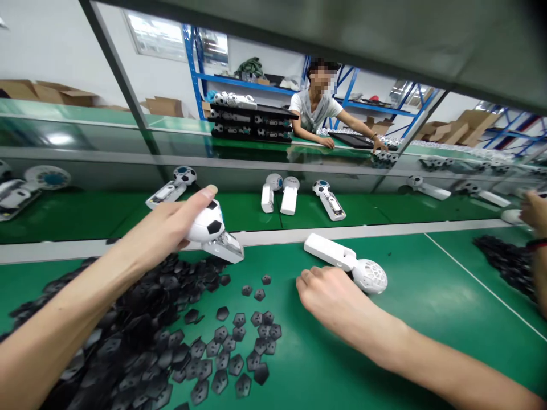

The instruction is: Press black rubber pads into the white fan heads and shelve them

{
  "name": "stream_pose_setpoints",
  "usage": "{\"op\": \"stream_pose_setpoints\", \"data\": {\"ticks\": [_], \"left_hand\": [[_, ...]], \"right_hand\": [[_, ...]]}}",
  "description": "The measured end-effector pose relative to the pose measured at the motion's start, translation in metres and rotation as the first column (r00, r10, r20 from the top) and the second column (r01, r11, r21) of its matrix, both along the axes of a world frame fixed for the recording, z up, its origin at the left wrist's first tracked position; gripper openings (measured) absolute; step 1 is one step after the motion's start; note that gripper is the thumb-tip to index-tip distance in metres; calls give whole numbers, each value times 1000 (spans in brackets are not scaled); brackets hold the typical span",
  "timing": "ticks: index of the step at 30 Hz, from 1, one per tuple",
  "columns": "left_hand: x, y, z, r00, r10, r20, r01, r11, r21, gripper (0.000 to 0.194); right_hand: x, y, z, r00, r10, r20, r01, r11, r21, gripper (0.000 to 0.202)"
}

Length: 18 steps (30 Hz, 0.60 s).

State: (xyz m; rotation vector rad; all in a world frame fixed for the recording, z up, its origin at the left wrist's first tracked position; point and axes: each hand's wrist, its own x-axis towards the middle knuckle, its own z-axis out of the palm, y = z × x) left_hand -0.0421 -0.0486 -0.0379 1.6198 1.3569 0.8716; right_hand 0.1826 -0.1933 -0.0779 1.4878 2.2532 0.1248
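Observation:
My left hand (188, 219) is wrapped round the ball end of a white device with black pentagons (208, 224), its open white handle pointing right and down. My right hand (320, 290) is closed low over the green table (405, 347), its fingertips curled under and hidden. Just behind it lies a white device with a lattice ball (370, 276) and no black pieces on the ball. Many loose black pentagon pieces (141, 324) are heaped below my left arm and spread toward the middle.
Several white devices stand or lie on the green belt (239, 219) beyond a pale rail (265, 237). Across it a person (318, 108) reaches over black trays (252, 119). Another person's hand (534, 213) is at the right edge, near a second black heap (508, 262).

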Motion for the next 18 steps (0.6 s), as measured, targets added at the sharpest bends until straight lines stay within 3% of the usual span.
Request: {"op": "stream_pose_setpoints", "data": {"ticks": [3, 5, 9, 12, 14, 16, 18], "left_hand": [[2, -10, 11, 994, -50, -98, 44, 997, -60, 75], [-1, -10, 13, 993, -82, -79, 71, 989, -132, 77], [-14, 4, 3, 987, -121, 109, 151, 930, -334, 65], [-18, 10, -6, 955, -110, 276, 202, 922, -331, 55], [-15, 9, -9, 910, -152, 386, 261, 933, -249, 58], [-10, 4, -11, 851, -211, 482, 316, 937, -148, 62], [-4, -3, -13, 811, -249, 530, 327, 943, -57, 62]], "right_hand": [[4, 4, -3, 998, -6, -56, 8, 999, 41, 33], [10, 9, -9, 988, -22, -151, 34, 997, 73, 31], [23, 18, -20, 964, -64, -257, 100, 987, 128, 22], [29, 25, -12, 905, -32, -424, 106, 982, 154, 20], [30, 31, 2, 744, 35, -667, 121, 975, 186, 19], [27, 38, 20, 480, 115, -870, 173, 959, 223, 19], [20, 46, 37, 205, 154, -967, 231, 952, 200, 15]]}}
